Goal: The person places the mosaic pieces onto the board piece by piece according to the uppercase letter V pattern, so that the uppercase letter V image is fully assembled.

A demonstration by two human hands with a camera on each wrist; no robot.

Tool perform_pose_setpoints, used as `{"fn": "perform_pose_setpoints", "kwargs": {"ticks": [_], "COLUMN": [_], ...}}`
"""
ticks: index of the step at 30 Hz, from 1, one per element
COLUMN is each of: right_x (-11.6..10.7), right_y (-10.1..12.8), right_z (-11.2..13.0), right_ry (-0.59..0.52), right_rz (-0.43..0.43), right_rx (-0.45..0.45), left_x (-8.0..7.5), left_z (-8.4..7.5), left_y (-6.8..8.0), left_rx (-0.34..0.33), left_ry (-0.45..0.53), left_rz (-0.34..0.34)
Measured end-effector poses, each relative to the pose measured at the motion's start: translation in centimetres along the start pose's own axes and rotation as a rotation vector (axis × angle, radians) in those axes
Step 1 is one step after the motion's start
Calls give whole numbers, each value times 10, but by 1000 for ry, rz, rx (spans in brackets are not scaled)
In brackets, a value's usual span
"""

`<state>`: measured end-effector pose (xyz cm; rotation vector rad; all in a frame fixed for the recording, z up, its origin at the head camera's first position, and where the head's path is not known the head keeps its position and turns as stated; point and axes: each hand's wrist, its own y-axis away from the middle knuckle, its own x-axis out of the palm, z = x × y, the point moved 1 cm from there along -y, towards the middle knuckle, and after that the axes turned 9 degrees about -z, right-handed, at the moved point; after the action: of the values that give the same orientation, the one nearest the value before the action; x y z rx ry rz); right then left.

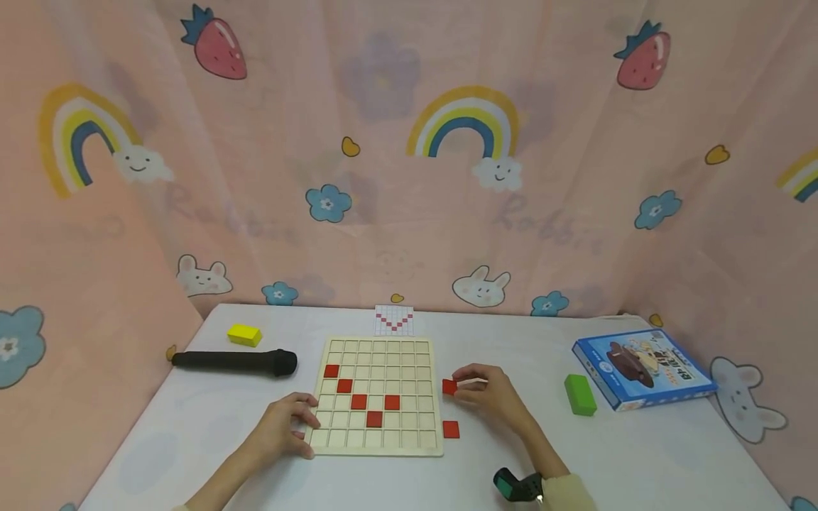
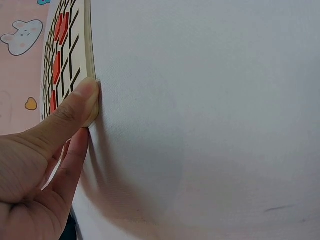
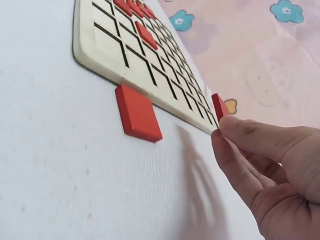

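A pale wooden grid board (image 1: 409, 424) lies on the white table with several red square tiles set in its cells, making a slanting line and one tile up to the right. My left hand (image 1: 281, 426) grips the board at its near left corner, thumb over the rim in the left wrist view. Just off the board's right edge, my right hand (image 1: 491, 394) pinches a red square tile (image 3: 218, 105) between thumb and fingertips, raised on edge. Another red tile (image 3: 139, 114) lies flat on the table beside the board's right edge, nearer the person.
Behind the board is a small card (image 1: 394, 321) printed with a red V on a grid. A black microphone (image 1: 233, 363) and a yellow block (image 1: 245, 335) lie to the left. Off to the right are a green block (image 1: 580, 394) and a blue box (image 1: 645, 369).
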<state>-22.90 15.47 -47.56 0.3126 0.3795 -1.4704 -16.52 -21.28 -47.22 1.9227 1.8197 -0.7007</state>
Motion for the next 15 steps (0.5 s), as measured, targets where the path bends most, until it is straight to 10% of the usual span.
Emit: {"fn": "perform_pose_setpoints", "kwargs": {"ticks": [15], "right_x": [41], "right_y": [-10], "right_z": [11], "right_ry": [-43], "right_rz": [-21], "right_rx": [-42], "left_x": [1], "left_z": [2], "left_y": [-1], "left_rx": [-19], "left_ry": [-25], "left_rz": [-1]}}
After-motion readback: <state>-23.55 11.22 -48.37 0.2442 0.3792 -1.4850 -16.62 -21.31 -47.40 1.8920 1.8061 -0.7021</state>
